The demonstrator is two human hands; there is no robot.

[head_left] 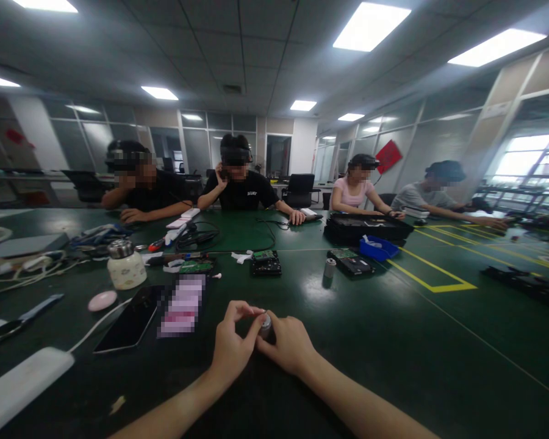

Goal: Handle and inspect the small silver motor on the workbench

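Close in front of me, a small silver metal cylinder (pixel 266 329) stands between my two hands, low over the green table. My left hand (pixel 235 335) pinches it from the left, thumb against its side and index finger reaching over its top. From the right, my right hand (pixel 291 342) closes its fingers and thumb around it. The fingers hide much of the cylinder, so whether it touches the table I cannot tell. A similar silver cylinder (pixel 330 267) stands upright further off, near a black device with a circuit board (pixel 353 263).
Left of my hands lie a dark phone (pixel 130 320), a pink round case (pixel 102 301), a white power strip (pixel 32 387) and a cream bottle (pixel 126 268). Beyond are another circuit-board device (pixel 266 263), a blue tray (pixel 379 249) and a black case (pixel 366 228). Several people sit across the table.
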